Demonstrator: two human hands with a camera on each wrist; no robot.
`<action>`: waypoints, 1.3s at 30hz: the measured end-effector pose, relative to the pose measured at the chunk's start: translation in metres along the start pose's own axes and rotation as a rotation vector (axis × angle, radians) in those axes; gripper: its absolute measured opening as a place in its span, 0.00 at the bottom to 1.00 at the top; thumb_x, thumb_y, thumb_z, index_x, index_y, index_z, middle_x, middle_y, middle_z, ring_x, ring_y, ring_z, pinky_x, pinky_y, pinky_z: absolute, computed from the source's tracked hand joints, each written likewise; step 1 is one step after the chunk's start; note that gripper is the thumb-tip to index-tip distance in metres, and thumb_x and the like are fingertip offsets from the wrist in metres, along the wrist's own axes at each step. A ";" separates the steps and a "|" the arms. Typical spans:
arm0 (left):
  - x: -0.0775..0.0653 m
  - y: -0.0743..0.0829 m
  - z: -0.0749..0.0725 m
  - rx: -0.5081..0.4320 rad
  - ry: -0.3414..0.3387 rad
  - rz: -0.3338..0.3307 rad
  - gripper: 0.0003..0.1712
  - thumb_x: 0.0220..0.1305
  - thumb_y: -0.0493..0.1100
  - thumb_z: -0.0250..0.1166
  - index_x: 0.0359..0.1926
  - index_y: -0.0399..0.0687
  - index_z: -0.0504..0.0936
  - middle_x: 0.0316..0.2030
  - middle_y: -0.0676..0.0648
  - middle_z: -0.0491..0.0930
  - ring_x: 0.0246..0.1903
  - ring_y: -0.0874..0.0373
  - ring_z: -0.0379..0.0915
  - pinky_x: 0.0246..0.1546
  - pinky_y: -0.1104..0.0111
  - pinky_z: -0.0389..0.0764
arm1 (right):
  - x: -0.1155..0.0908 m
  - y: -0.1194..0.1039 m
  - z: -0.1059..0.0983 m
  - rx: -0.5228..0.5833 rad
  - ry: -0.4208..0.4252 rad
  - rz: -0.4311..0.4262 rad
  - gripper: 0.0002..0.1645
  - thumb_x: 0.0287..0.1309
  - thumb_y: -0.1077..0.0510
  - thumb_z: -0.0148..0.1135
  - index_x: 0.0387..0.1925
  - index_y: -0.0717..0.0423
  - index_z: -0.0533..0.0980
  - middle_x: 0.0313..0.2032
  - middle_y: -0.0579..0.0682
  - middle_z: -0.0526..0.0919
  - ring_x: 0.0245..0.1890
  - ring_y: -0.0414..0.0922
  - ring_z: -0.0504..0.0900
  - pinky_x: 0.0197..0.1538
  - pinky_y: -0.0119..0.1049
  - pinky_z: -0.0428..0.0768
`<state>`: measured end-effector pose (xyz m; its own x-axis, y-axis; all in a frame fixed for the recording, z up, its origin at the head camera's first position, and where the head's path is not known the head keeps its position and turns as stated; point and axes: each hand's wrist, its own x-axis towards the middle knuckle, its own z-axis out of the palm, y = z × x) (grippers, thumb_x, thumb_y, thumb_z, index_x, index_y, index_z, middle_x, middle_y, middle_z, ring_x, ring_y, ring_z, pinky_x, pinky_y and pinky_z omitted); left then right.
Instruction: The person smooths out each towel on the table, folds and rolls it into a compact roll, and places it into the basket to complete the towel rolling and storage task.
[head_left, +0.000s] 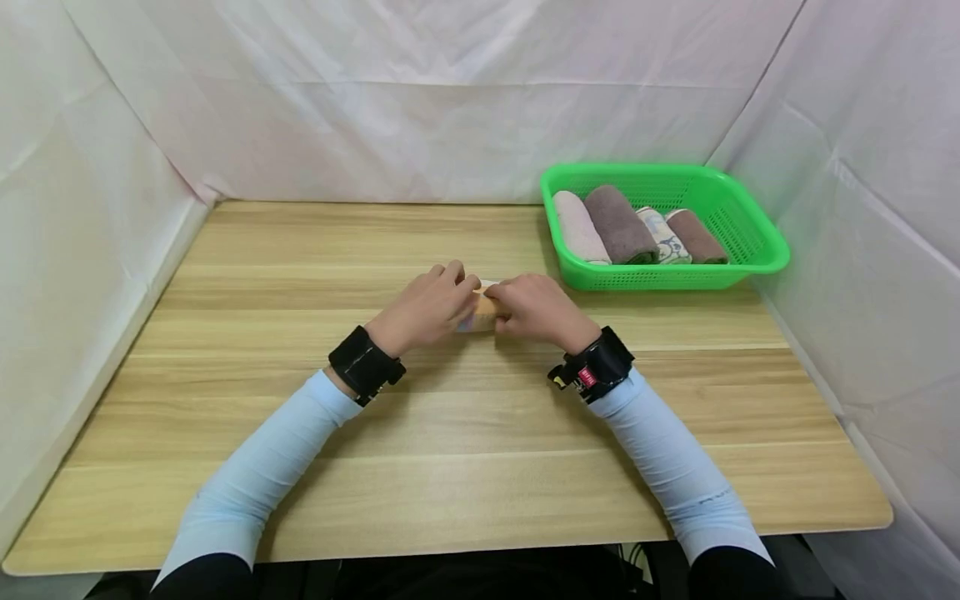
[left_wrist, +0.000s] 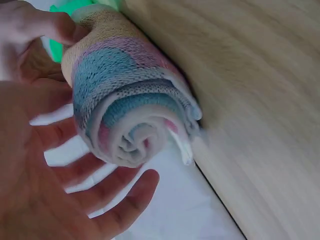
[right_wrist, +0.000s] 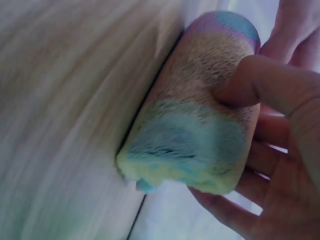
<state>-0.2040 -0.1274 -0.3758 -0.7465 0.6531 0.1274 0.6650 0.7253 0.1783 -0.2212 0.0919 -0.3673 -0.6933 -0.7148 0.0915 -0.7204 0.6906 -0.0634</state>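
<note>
A rolled towel (head_left: 484, 307) with orange, blue and pink patches lies on the table between my hands. Its spiral end (left_wrist: 132, 132) faces the left wrist view, a short flap hanging loose beside the coil. My left hand (head_left: 429, 307) is at the left end of the roll, its fingers (left_wrist: 82, 170) spread apart and extended behind it. At the other end, my right hand (head_left: 542, 310) holds the towel, thumb on the near side and fingers behind. The right wrist view shows the yellow-green, fuzzy end of the roll near that hand.
A green plastic basket (head_left: 678, 277) stands at the back right of the wooden table (head_left: 480, 467). Inside it lie rolled towels: a pale one (head_left: 579, 227), a grey-brown one (head_left: 621, 223), a patterned one (head_left: 664, 237) and a brown one (head_left: 697, 237). White cloth walls surround the table's back and sides.
</note>
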 end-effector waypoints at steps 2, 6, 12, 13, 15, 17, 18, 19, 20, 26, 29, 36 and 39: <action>-0.001 0.002 0.000 0.069 0.020 0.019 0.24 0.71 0.56 0.65 0.58 0.45 0.75 0.48 0.42 0.73 0.42 0.46 0.73 0.40 0.57 0.79 | 0.000 0.005 0.002 0.060 -0.031 0.026 0.14 0.53 0.58 0.66 0.43 0.51 0.80 0.24 0.44 0.76 0.24 0.43 0.71 0.30 0.39 0.70; -0.002 0.004 0.004 0.164 0.054 0.064 0.33 0.55 0.54 0.80 0.55 0.44 0.77 0.45 0.44 0.78 0.44 0.46 0.78 0.42 0.53 0.82 | 0.000 0.010 0.002 0.189 -0.076 0.075 0.26 0.60 0.57 0.63 0.61 0.51 0.74 0.23 0.45 0.75 0.24 0.44 0.71 0.30 0.38 0.69; 0.000 -0.001 0.005 0.089 0.044 0.067 0.13 0.58 0.44 0.73 0.40 0.44 0.81 0.33 0.48 0.80 0.29 0.55 0.77 0.33 0.60 0.80 | -0.001 0.004 0.000 0.174 -0.085 0.036 0.32 0.57 0.55 0.69 0.61 0.53 0.68 0.34 0.49 0.81 0.32 0.46 0.79 0.38 0.42 0.79; 0.000 -0.002 0.004 0.058 0.026 0.058 0.11 0.60 0.44 0.72 0.40 0.44 0.81 0.32 0.49 0.80 0.29 0.56 0.76 0.33 0.61 0.79 | -0.001 0.003 0.000 0.138 -0.081 0.023 0.34 0.55 0.54 0.72 0.60 0.53 0.68 0.38 0.50 0.82 0.36 0.48 0.80 0.41 0.44 0.80; 0.001 -0.004 0.003 -0.001 -0.016 0.036 0.09 0.64 0.44 0.69 0.41 0.45 0.80 0.32 0.50 0.80 0.29 0.58 0.74 0.34 0.64 0.79 | -0.001 0.000 0.002 0.078 -0.063 -0.002 0.37 0.49 0.54 0.78 0.58 0.54 0.70 0.43 0.53 0.83 0.41 0.51 0.83 0.45 0.49 0.82; 0.002 -0.006 0.001 -0.052 -0.049 0.019 0.09 0.66 0.44 0.68 0.43 0.45 0.80 0.33 0.50 0.80 0.30 0.58 0.74 0.35 0.64 0.79 | 0.000 -0.002 0.004 0.041 -0.045 -0.010 0.38 0.44 0.55 0.82 0.56 0.53 0.71 0.45 0.53 0.83 0.42 0.53 0.83 0.46 0.51 0.82; 0.002 -0.007 0.000 -0.067 -0.061 0.010 0.11 0.66 0.44 0.68 0.45 0.45 0.80 0.34 0.50 0.80 0.31 0.58 0.75 0.36 0.64 0.79 | 0.000 -0.001 0.006 0.033 -0.035 -0.013 0.37 0.44 0.56 0.82 0.55 0.53 0.71 0.44 0.53 0.83 0.41 0.54 0.84 0.45 0.51 0.82; 0.002 -0.007 0.000 -0.073 -0.066 0.007 0.14 0.65 0.45 0.70 0.47 0.44 0.80 0.35 0.49 0.81 0.32 0.57 0.75 0.37 0.63 0.80 | 0.001 0.000 0.008 0.031 -0.029 -0.013 0.36 0.44 0.56 0.81 0.53 0.53 0.71 0.42 0.52 0.83 0.39 0.53 0.84 0.43 0.50 0.82; 0.002 -0.007 0.000 -0.074 -0.070 0.005 0.17 0.63 0.45 0.71 0.50 0.43 0.79 0.36 0.48 0.82 0.33 0.56 0.76 0.38 0.62 0.81 | 0.001 0.001 0.010 0.041 -0.027 -0.013 0.35 0.44 0.56 0.80 0.52 0.53 0.71 0.39 0.51 0.83 0.36 0.52 0.84 0.42 0.50 0.81; 0.002 -0.005 0.002 -0.019 -0.036 0.031 0.35 0.52 0.41 0.78 0.61 0.43 0.75 0.41 0.45 0.82 0.36 0.51 0.81 0.39 0.58 0.84 | -0.002 0.015 0.017 0.239 -0.094 0.002 0.33 0.54 0.51 0.73 0.58 0.53 0.70 0.37 0.50 0.83 0.35 0.47 0.81 0.40 0.43 0.80; 0.002 -0.002 0.004 0.033 0.061 0.068 0.31 0.52 0.41 0.78 0.57 0.45 0.75 0.40 0.45 0.81 0.36 0.49 0.81 0.36 0.56 0.84 | -0.005 0.020 0.014 0.453 -0.142 0.021 0.31 0.58 0.53 0.68 0.62 0.55 0.70 0.40 0.51 0.83 0.37 0.46 0.81 0.41 0.41 0.79; 0.000 0.005 -0.003 0.240 0.325 0.158 0.21 0.57 0.43 0.74 0.50 0.48 0.77 0.40 0.45 0.82 0.35 0.45 0.83 0.37 0.54 0.83 | -0.010 0.024 -0.005 0.908 -0.311 0.100 0.25 0.65 0.52 0.60 0.61 0.53 0.70 0.42 0.52 0.82 0.38 0.46 0.83 0.42 0.37 0.82; -0.002 0.008 -0.011 0.271 0.380 0.213 0.19 0.57 0.41 0.74 0.49 0.48 0.79 0.40 0.45 0.84 0.38 0.46 0.85 0.42 0.53 0.85 | -0.012 0.027 -0.011 1.004 -0.359 0.101 0.29 0.67 0.45 0.60 0.64 0.50 0.69 0.43 0.54 0.83 0.39 0.47 0.84 0.44 0.37 0.82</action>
<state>-0.1978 -0.1252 -0.3640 -0.5163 0.7039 0.4878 0.7479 0.6481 -0.1437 -0.2318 0.1203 -0.3593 -0.5971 -0.7631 -0.2475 -0.2308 0.4589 -0.8580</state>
